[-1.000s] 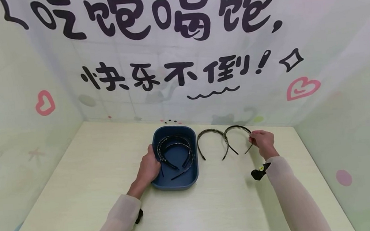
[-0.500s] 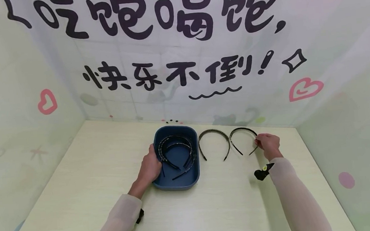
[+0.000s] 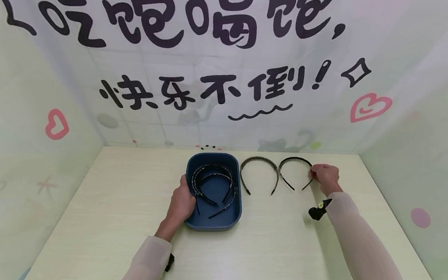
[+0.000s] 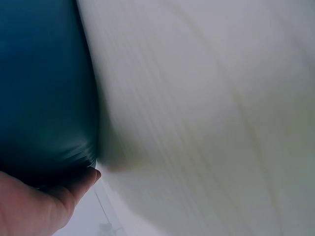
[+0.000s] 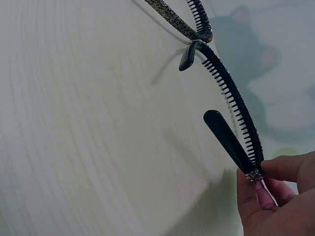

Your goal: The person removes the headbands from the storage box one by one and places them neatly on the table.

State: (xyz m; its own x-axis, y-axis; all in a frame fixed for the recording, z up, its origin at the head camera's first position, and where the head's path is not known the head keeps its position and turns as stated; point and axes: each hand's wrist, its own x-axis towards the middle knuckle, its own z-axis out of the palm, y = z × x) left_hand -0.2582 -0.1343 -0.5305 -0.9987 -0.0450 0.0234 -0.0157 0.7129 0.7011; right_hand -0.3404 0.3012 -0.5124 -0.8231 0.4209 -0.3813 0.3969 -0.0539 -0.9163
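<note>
Black toothed headband point(image 5: 241, 108): located at the right of the table point(image 3: 273, 242), next to a patterned headband point(image 3: 257, 158); whether the two touch cannot be confirmed. Thumb and fingers of the right hand point(image 3: 326, 175) pinch it near one end. Expect a light, springy part; the teeth are probably its most fragile feature. Hold by the smooth end, clear of the teeth, and avoid spreading the arms. The left hand point(image 3: 182, 199) is clamped on the side of the blue tray point(image 3: 215, 226); its fingertips are partly hidden. Overlapping headbands point(image 3: 207, 199) inside the tray cannot be counted reliably. The left wrist view is blurred.
</note>
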